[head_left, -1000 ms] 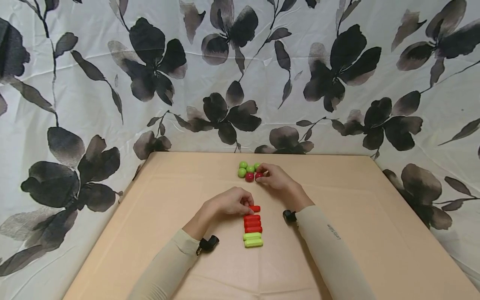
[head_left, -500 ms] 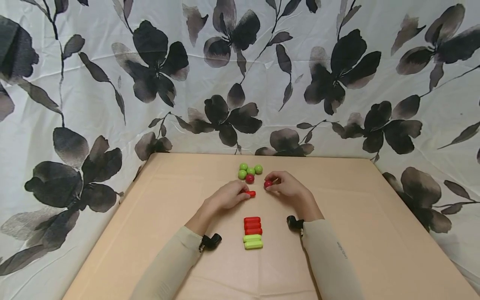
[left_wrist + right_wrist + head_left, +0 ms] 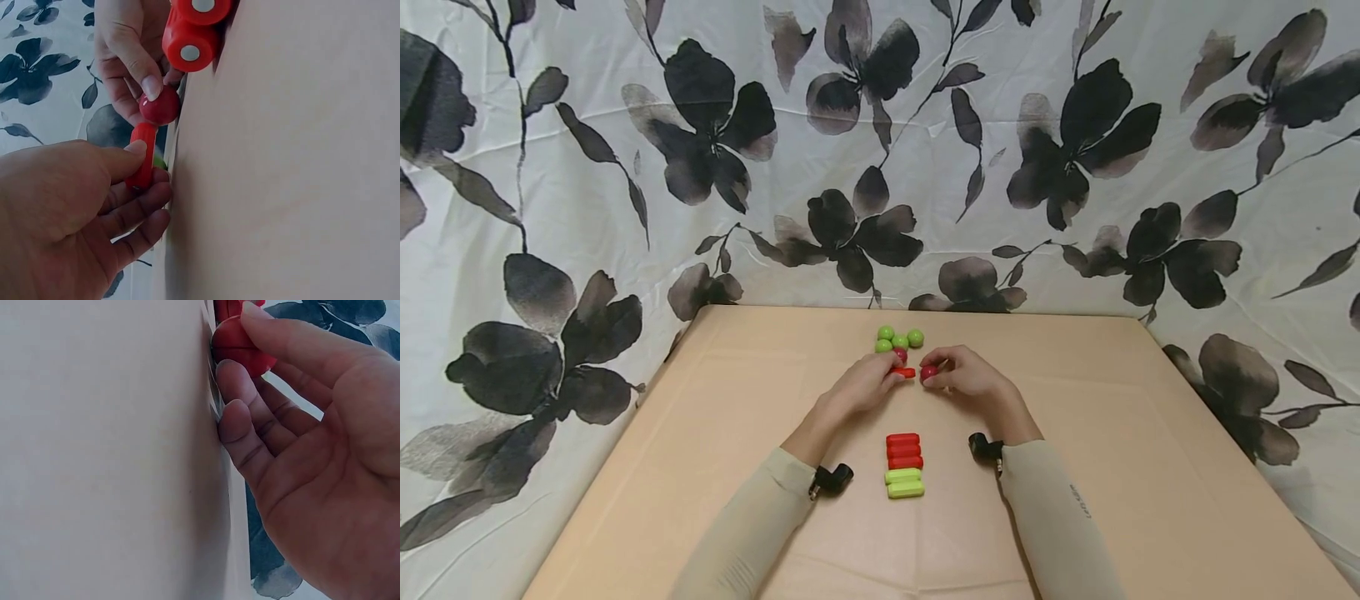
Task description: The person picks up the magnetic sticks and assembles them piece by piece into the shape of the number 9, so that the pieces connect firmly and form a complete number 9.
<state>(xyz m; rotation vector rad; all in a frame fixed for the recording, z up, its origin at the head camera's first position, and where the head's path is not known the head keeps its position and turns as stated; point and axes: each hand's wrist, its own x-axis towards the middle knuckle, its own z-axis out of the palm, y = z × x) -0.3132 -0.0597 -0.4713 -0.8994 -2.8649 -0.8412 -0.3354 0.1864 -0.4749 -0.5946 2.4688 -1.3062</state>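
My left hand (image 3: 863, 385) pinches a short red magnetic rod (image 3: 142, 156) between thumb and fingers, at the far middle of the table. Facing it, my right hand (image 3: 973, 383) pinches a dark red ball (image 3: 160, 105) with thumb and fingertips. In the head view a narrow gap separates the rod's end from the ball, while they overlap in the left wrist view. Just behind the left fingertips sits another dark red ball (image 3: 901, 356), partly hidden. Several green balls (image 3: 915, 337) cluster beyond it.
Nearer the body, three red rods (image 3: 903, 451) lie side by side, with two yellow-green rods (image 3: 905, 484) below them. Pale discs show on the red rods' ends. A tan table (image 3: 1075, 467) carries everything; a floral cloth (image 3: 970, 175) hangs behind its far edge.
My left hand has lifted the red rod off the row and carried it away from me. The right hand has drawn a red ball out of the cluster, and both hands have come closer together.
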